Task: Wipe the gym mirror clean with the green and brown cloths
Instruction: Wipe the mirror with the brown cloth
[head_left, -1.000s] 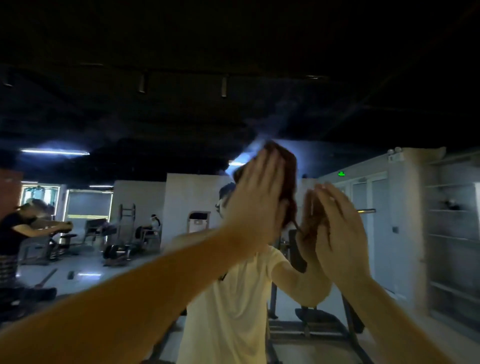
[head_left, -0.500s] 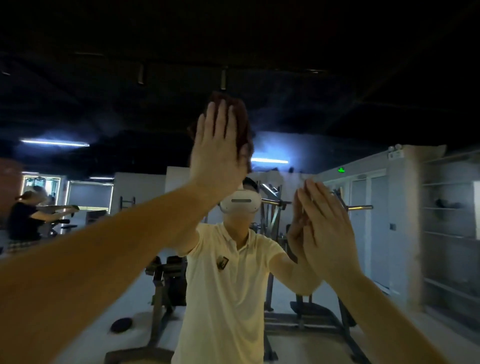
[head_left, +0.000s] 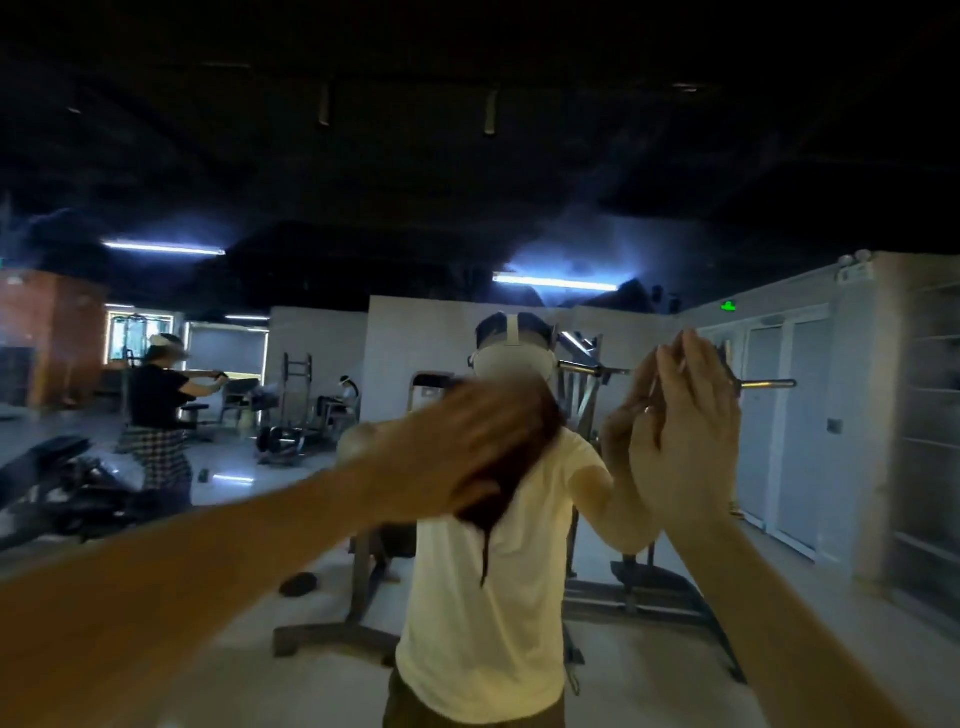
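left grip (head_left: 457, 447) lies flat on the brown cloth (head_left: 501, 493), fingers spread and pressing it against the mirror (head_left: 649, 182) at about chest height of the reflection. it is blurred, so finer detail of the fingers is lost. the cloth bunches dark under the palm and pokes out past the fingertips and below the hand, and a thin thread of it hangs down over the reflected pale shirt (head_left: 483, 613).

right grip (head_left: 691, 441) is up to the right of the cloth, well apart from it. its fingers are straight and close together, palm to the glass, meeting its own reflection edge to edge. whether a cloth lies under this palm i cannot tell.

the mirror fills the view. it shows the person in the pale shirt with a white headset (head_left: 511, 358), a weight machine (head_left: 582, 587) behind them with a steel bar (head_left: 763, 384) sticking out to the right, and strip lights (head_left: 553, 283) on a dark ceiling. further left a second person (head_left: 156, 410) in a black top stands with arms held out.
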